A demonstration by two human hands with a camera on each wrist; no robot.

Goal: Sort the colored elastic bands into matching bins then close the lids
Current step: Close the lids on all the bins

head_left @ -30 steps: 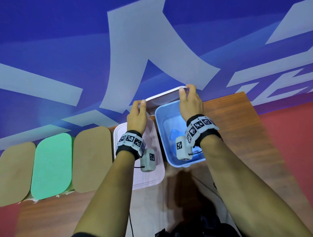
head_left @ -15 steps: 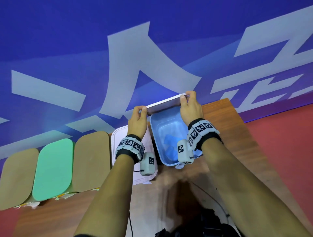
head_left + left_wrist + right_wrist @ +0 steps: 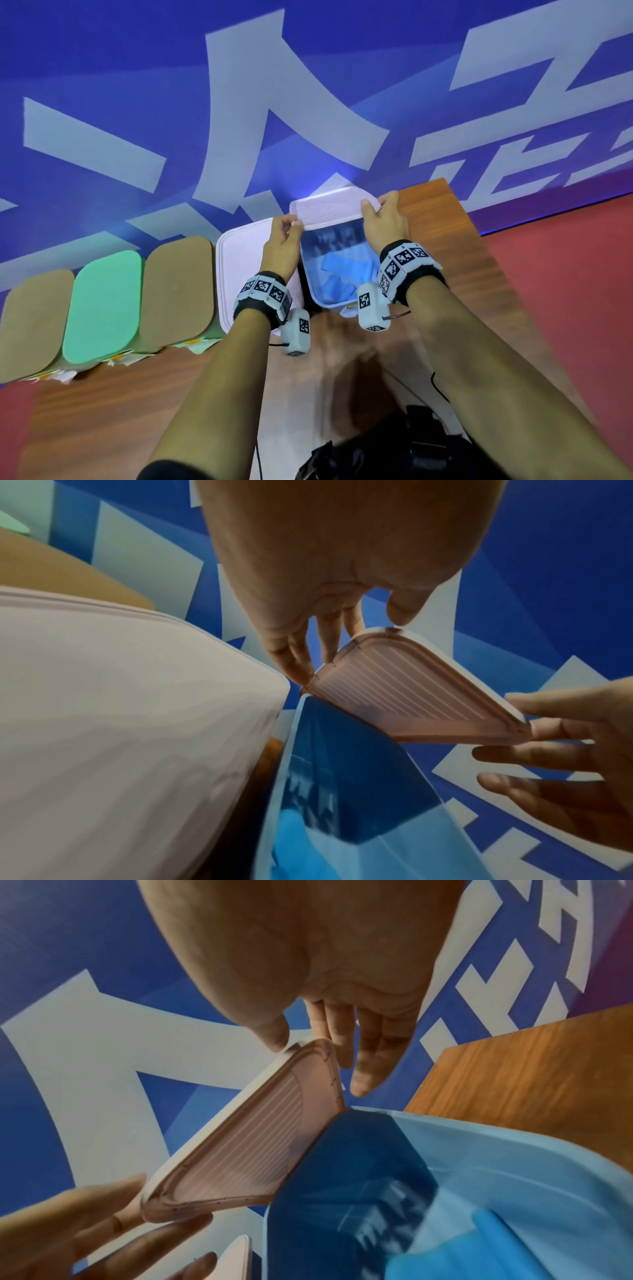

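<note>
Lid (image 3: 334,212) now tipped flatter, long axis crosswise.

From my remote seat I see a wood-grain tabletop (image 3: 455,246) set against a blue printed wall. Along its far edge stands a row of bins: two with tan lids (image 3: 30,322) (image 3: 176,291), one with a green lid (image 3: 102,305), one with a pale pink lid (image 3: 239,260), and an open blue bin (image 3: 317,294) at the right end.
</note>
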